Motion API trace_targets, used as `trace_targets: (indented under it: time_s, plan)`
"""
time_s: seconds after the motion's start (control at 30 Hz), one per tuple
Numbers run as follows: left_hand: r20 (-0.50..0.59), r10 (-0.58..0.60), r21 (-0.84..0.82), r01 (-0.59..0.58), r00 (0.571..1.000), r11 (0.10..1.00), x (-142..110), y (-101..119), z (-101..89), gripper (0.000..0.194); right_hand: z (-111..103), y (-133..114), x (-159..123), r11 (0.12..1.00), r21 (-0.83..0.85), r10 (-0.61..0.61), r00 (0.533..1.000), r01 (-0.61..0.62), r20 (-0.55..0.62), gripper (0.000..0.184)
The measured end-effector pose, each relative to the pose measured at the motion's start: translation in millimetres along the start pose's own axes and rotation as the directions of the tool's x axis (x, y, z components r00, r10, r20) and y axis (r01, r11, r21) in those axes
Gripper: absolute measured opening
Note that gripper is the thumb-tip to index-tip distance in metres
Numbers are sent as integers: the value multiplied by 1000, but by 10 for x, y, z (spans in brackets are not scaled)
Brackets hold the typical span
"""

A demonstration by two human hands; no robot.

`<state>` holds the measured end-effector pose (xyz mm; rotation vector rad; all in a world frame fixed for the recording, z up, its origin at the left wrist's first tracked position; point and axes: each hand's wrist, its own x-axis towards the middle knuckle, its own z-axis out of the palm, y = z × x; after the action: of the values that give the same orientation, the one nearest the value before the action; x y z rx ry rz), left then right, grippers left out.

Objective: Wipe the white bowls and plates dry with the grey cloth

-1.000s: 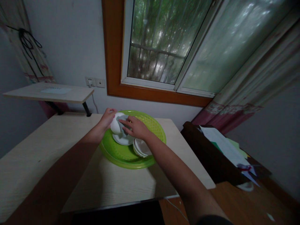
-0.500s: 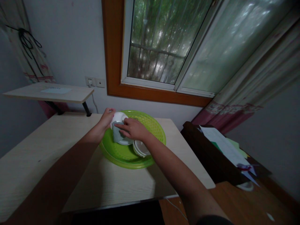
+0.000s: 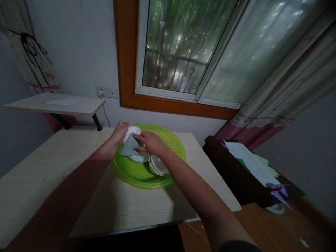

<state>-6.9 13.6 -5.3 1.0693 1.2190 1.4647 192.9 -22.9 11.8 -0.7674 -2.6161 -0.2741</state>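
My left hand [image 3: 120,132] grips the edge of a white bowl [image 3: 130,130], which is tilted above the left part of a green plastic basin [image 3: 125,177]. My right hand [image 3: 150,142] presses a grey-blue cloth [image 3: 128,146] against the bowl, and the cloth's loose end hangs down to the left. Below the cloth lies a white plate [image 3: 140,157] in the basin. To its right, partly behind my right wrist, are stacked white bowls [image 3: 156,166].
The basin stands on a pale wooden table [image 3: 89,206]. At the back left rises a small raised shelf [image 3: 60,103] with a paper on it. A brown box-like piece [image 3: 225,175] with papers on top stands right of the table. A window [image 3: 178,49] is behind.
The cloth's hanging end has swung left and now droops at a slant. My right hand has shifted slightly along the bowl; my left hand has barely moved.
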Motion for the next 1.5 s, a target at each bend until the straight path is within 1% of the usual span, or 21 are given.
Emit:
trace_targets:
  time_s: [0.17,0.27,0.33,0.4,0.53,0.67,0.77,0.93,1.03,1.13,1.23,1.3,1.37,1.5]
  plan:
    - [-41,27,-28,-28,999,999,112,-74,-12,28,-15,8,-10,999,27,-34,999,33,31,44]
    - [-55,44,-29,-46,998,999,147,-99,-21,29,-26,6,-22,998,28,-64,996,62,63,38]
    - [-59,48,-26,-49,997,998,150,-100,-24,30,-31,2,-27,998,17,-62,995,60,73,38]
    - [-56,37,-26,-38,998,999,134,-89,-21,30,-34,-6,-28,999,3,-38,996,38,76,41]
    - [-13,18,-7,-18,1000,1000,70,-51,-9,31,-44,-43,-15,999,-19,47,995,-46,86,54]
    - [15,14,27,-14,1000,1000,31,-35,-4,30,-61,-73,-2,994,-15,108,990,-107,88,57]
    - [1,21,25,-21,1000,999,44,-44,-4,30,-68,-71,-4,995,15,98,990,-100,98,53]
    - [-45,43,26,-42,998,999,116,-88,-24,31,-68,-54,-25,997,70,36,995,-42,96,42]
    - [-42,75,24,-74,996,997,163,-127,-45,32,-70,-57,-38,997,78,5,993,-14,117,38]
    - [-32,85,10,-84,996,996,179,-143,-46,31,-82,-69,-43,998,62,9,991,-17,135,38]
    - [-43,79,27,-78,996,997,135,-109,-22,27,-95,-82,-35,998,35,42,989,-47,143,43]
    - [-24,41,50,-39,999,998,83,-68,-4,27,-100,-91,-20,996,9,87,985,-89,148,48]
    - [24,6,41,-7,1000,999,33,-32,1,32,-104,-95,-5,989,-27,150,977,-148,149,52]
    - [58,-6,57,2,998,998,-5,-21,-26,41,-110,-79,5,959,-72,280,950,-273,135,57]
